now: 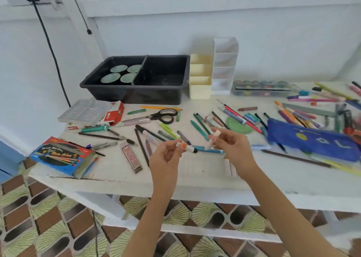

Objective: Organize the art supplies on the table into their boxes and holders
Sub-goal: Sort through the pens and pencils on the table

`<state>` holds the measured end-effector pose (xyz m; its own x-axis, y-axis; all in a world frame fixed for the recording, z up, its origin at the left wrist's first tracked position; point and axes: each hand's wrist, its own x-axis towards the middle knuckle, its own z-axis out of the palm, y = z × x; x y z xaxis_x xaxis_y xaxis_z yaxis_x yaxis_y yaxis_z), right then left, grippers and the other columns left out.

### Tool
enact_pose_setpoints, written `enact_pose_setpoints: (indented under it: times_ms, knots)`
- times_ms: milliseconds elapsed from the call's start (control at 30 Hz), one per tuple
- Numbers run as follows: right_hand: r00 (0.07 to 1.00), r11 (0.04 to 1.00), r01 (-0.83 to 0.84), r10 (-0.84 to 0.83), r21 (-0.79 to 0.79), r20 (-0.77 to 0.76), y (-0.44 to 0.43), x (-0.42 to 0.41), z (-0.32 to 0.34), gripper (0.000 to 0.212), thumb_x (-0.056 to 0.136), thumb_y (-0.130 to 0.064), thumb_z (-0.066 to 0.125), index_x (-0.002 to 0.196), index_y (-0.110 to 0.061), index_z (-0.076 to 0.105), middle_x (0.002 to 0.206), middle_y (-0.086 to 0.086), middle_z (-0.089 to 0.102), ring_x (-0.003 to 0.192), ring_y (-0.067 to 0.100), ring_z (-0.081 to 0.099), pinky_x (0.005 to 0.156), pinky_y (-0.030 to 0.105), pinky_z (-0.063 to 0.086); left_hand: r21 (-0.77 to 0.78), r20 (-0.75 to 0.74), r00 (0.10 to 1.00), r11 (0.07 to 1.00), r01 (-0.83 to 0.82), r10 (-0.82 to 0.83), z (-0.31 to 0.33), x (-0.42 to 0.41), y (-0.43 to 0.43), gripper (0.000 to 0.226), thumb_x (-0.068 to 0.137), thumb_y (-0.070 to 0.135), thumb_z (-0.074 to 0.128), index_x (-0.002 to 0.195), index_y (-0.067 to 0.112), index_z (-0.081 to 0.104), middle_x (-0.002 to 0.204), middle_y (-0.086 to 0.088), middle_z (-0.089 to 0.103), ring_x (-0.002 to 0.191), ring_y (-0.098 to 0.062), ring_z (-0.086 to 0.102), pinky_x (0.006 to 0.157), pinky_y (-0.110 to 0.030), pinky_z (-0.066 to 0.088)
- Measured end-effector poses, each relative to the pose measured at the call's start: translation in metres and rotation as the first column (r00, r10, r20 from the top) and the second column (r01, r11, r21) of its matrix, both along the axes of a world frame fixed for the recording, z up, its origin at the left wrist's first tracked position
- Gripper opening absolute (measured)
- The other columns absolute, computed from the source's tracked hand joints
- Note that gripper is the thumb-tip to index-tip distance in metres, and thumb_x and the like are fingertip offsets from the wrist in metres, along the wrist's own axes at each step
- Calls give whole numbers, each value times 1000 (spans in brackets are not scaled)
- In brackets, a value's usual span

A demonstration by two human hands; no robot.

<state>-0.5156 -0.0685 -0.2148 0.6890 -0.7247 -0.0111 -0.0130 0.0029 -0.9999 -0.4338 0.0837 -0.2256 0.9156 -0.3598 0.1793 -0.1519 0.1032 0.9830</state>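
My left hand (168,155) pinches a short white marker (188,148) with a black tip pointing right, held above the table's front middle. A pale pink cap (214,137) is pinched in the fingers of my right hand (232,149), a little up and right of the marker tip and apart from it. Many pens, pencils and markers lie scattered across the white table (195,178). At the back stand a cream tiered holder (200,90) and a clear tiered holder (224,65).
A black two-part tub (109,92) holds several green discs at the back left. Scissors (164,116), a red-white box (115,116), a blue watercolour box (62,157), a paint set (261,89) and a blue pencil pouch (312,141) lie around.
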Motion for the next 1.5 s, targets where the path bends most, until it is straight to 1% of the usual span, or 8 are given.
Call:
enact_pose_setpoints:
  times_ms: [233, 400, 567, 700, 767, 933, 1167, 1500]
  knots:
    - [993, 992, 109, -111, -62, -33, -17, -44, -23, 22, 91, -10, 59, 111, -12, 68, 92, 3, 74, 85, 17, 69, 77, 27, 57, 153, 94, 990, 984, 94, -109, -12, -30, -27, 3, 83, 17, 69, 82, 19, 68, 84, 9, 72, 81, -11, 68, 77, -30, 56]
    - [994, 984, 99, -105, -147, -35, -10, -59, -32, 17, 88, -6, 62, 101, -14, 70, 93, -6, 74, 85, 14, 69, 80, 32, 56, 196, 204, 973, 978, 66, -106, -24, -48, -36, 7, 81, 12, 72, 87, 15, 71, 81, 12, 72, 78, -3, 66, 74, -16, 50]
    - [995, 952, 91, -101, -293, -22, 0, -63, -43, 11, 86, 0, 63, 94, -7, 67, 97, -5, 71, 85, 3, 66, 74, 15, 51, 232, 303, 943, 971, 65, -135, -38, -56, -36, 24, 76, 2, 73, 90, 21, 70, 91, 19, 69, 85, 5, 65, 77, -7, 46]
    - [994, 846, 22, -75, -533, -77, 2, -69, -57, 14, 86, 5, 60, 94, -6, 64, 87, -7, 67, 81, -3, 62, 69, 7, 45, 257, 458, 864, 961, 97, -210, -58, -52, -33, 33, 72, -10, 70, 101, 7, 70, 105, -2, 68, 98, 4, 62, 78, -11, 51]
    - [993, 780, -52, -27, -624, -118, 3, -71, -63, 16, 88, 2, 56, 98, -6, 65, 94, -6, 68, 85, 1, 63, 76, 15, 50, 283, 408, 872, 945, 161, -271, -65, -49, -30, 36, 74, -11, 67, 106, 4, 68, 111, -8, 67, 104, 1, 60, 81, -13, 51]
    - [994, 495, -70, -41, -866, -104, 6, -72, -75, 29, 89, -16, 44, 99, -4, 68, 101, 8, 71, 97, 13, 55, 87, 25, 42, 323, 318, 883, 915, 241, -345, -67, -44, -28, 32, 78, -5, 67, 103, 14, 70, 112, 9, 66, 103, -3, 63, 86, -21, 53]
    - [979, 410, -161, -47, -898, -197, 10, -72, -83, 51, 103, -27, 22, 119, 2, 61, 119, 15, 65, 118, 20, 49, 94, 30, 39, 427, 494, 778, 887, 172, -389, -66, -35, -30, 27, 76, -2, 69, 101, 8, 73, 111, 4, 67, 105, 13, 54, 90, -9, 44]
    - [959, 426, -232, -48, -874, -278, 13, -71, -84, 45, 90, -16, 35, 129, -5, 54, 136, 6, 53, 132, 18, 38, 105, 33, 30, 457, 417, 789, 855, 246, -450, -65, -33, -27, 28, 86, 0, 61, 109, 12, 70, 117, 19, 57, 111, 15, 50, 93, -6, 39]
